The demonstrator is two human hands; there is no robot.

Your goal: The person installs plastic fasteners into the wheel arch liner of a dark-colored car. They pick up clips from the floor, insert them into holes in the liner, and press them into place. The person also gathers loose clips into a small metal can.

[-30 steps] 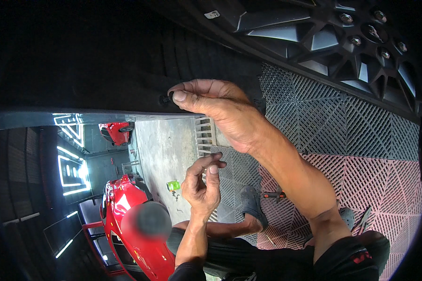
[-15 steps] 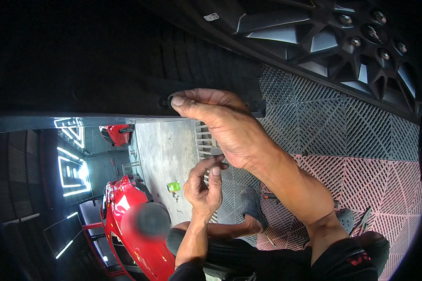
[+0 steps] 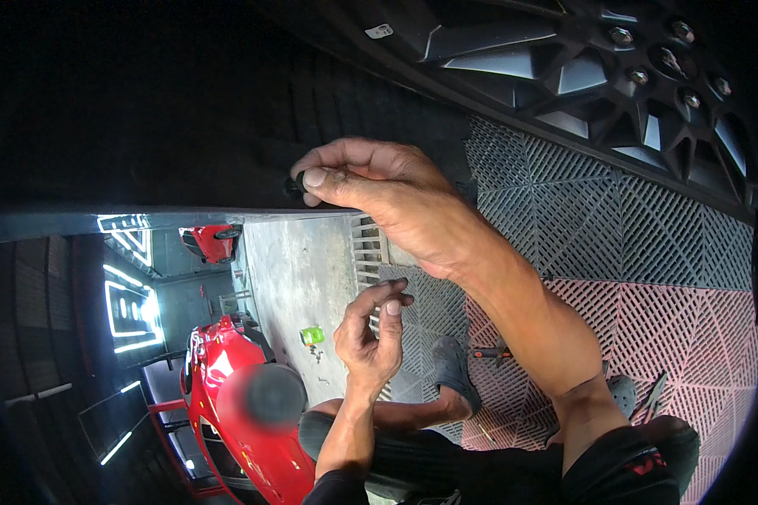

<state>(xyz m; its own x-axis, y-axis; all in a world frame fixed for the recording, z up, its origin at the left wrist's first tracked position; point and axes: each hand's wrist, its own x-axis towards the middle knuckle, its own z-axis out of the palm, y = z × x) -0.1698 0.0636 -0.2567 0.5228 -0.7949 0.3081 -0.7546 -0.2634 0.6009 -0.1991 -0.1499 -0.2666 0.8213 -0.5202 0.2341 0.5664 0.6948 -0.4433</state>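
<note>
My right hand [image 3: 370, 175] reaches up to the dark liner [image 3: 185, 151] beside a wheel. Its thumb and fingers are pinched on a small round black fastener [image 3: 292, 185] near the liner's lower edge. The fingers partly cover the fastener, so its exact shape is hard to make out. Below, my left hand [image 3: 369, 337] hovers in the air with fingers loosely curled. Its thumb stands apart from the darkened fingertips, and nothing shows between them.
A black spoked wheel [image 3: 564, 71] fills the upper right. Grey and pink grid tiles [image 3: 682, 328] cover the floor, with pliers [image 3: 655, 394] and an orange-and-black tool [image 3: 490, 353] on them. A green package [image 3: 312, 336] lies on concrete. A red car [image 3: 227, 370] stands at left.
My right hand has shifted slightly up and left, its fingers now more bent around the black fastener. My left hand has barely moved.
</note>
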